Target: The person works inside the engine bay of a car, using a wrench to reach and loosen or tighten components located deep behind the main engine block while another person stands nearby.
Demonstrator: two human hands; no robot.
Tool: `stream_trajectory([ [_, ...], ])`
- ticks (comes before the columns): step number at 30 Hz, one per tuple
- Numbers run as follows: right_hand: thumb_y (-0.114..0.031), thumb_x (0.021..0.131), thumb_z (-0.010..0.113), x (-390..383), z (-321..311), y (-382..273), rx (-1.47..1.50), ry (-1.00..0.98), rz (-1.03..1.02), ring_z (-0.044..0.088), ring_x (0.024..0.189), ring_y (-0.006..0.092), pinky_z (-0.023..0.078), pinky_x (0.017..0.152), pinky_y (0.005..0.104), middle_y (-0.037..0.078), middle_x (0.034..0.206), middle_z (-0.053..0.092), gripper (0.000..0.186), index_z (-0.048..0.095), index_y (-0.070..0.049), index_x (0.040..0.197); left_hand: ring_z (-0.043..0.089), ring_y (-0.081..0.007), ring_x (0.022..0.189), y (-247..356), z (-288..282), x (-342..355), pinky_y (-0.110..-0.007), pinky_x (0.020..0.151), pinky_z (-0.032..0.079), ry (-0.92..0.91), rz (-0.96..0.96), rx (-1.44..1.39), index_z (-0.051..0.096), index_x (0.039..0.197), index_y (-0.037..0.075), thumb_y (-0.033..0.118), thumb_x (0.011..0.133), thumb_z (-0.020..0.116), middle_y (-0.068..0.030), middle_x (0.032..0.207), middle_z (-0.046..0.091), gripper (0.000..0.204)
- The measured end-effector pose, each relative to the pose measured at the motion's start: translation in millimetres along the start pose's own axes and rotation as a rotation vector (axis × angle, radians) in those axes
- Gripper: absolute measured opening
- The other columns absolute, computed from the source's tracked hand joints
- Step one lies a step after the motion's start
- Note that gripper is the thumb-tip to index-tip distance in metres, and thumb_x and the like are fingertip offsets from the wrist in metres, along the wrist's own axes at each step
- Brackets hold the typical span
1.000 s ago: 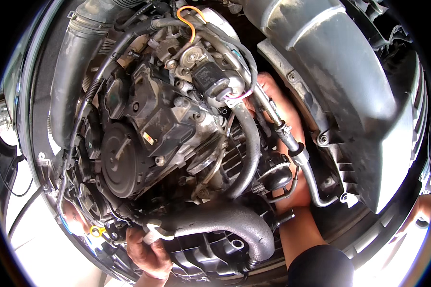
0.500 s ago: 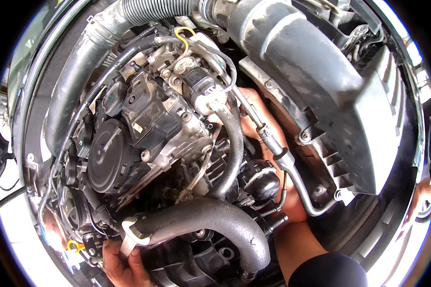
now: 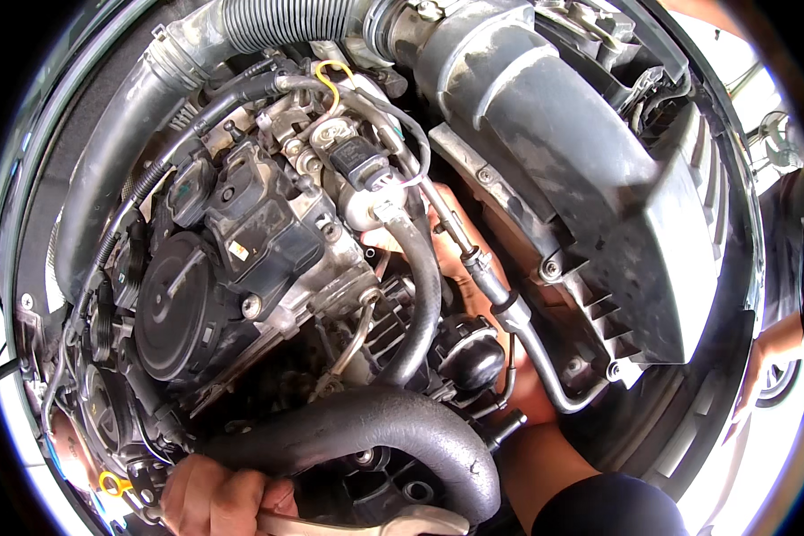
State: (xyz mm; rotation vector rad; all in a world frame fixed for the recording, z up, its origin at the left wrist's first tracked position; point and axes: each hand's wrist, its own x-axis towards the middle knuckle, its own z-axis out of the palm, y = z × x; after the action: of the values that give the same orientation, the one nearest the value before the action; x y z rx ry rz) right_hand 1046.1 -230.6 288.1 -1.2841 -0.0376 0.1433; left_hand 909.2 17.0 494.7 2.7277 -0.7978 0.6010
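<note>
My left hand (image 3: 219,496) is at the lower left, its fingers wrapped round the shaft of a metal open-ended wrench (image 3: 348,525). The wrench's jaw points right, below a thick black curved hose (image 3: 393,415). My right arm comes in from the lower right and reaches deep into the engine bay. Behind a slim metal pipe (image 3: 487,281) and a thinner rubber hose (image 3: 424,286), my right hand (image 3: 463,288) shows only in part. One of its fingers shows left of the thinner hose, beneath a metal valve housing (image 3: 359,211); whatever it touches is hidden.
A large black air duct (image 3: 545,116) and its ribbed housing fill the upper right. To the left lie black engine covers (image 3: 268,219) and a round black cap (image 3: 174,304). A yellow dipstick ring (image 3: 114,483) stands at the lower left. Another person's arm (image 3: 777,348) shows at the right edge.
The wrench has swung from upright against the thick hose to lying rightward below it, my left hand turning with it. The whole view has shifted slightly. My right hand stays behind the pipe.
</note>
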Motion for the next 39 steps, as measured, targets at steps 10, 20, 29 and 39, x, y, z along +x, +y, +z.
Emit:
stream_trajectory([
  [10, -0.023, 0.088, 0.077, 13.5, -4.7, -12.7, 0.07, -0.059, -0.037, 0.05, 0.049, 0.0084, 0.037, 0.045, 0.0235, -0.001, 0.06, 0.054, 0.03, 0.063, -0.004, 0.106, 0.062, -0.0332, 0.063, -2.8, -6.0, -4.0, -0.04, 0.055, 0.051, -0.056, -0.054, -0.017, 0.067, 0.091, 0.003, 0.01, 0.085, 0.073, -0.0162, 0.081, 0.064, 0.011],
  [20, -0.022, 0.089, 0.076, 30.8, -1.2, -22.4, 0.207, -0.186, -0.024, 0.051, 0.049, 0.0087, 0.037, 0.045, 0.0237, 0.0, 0.06, 0.055, 0.031, 0.062, -0.004, 0.11, 0.061, -0.034, 0.065, -6.6, -7.0, -11.8, -0.039, 0.057, 0.05, -0.099, -0.118, -0.109, 0.066, 0.094, 0.002, 0.005, 0.083, 0.075, -0.0164, 0.082, 0.063, 0.014],
  [29, -0.022, 0.09, 0.075, 38.9, 1.7, -21.9, 0.275, -0.27, 0.002, 0.051, 0.049, 0.009, 0.037, 0.044, 0.0237, 0.0, 0.06, 0.055, 0.033, 0.062, -0.003, 0.113, 0.063, -0.026, 0.064, -7.3, -4.5, -17.3, -0.035, 0.056, 0.05, -0.058, -0.136, -0.091, 0.067, 0.094, 0.003, 0.003, 0.083, 0.073, -0.0128, 0.083, 0.063, 0.012],
  [39, -0.015, 0.089, 0.076, 58.5, 4.8, -5.5, 0.426, -0.407, -0.027, 0.045, 0.049, 0.0073, 0.035, 0.044, 0.0226, -0.002, 0.063, 0.051, 0.028, 0.063, -0.002, 0.109, 0.061, -0.0248, 0.062, -10.8, -2.9, -17.2, -0.034, 0.055, 0.05, -0.051, -0.097, -0.117, 0.066, 0.093, 0.001, -0.002, 0.084, 0.065, -0.0122, 0.081, 0.063, 0.01],
])
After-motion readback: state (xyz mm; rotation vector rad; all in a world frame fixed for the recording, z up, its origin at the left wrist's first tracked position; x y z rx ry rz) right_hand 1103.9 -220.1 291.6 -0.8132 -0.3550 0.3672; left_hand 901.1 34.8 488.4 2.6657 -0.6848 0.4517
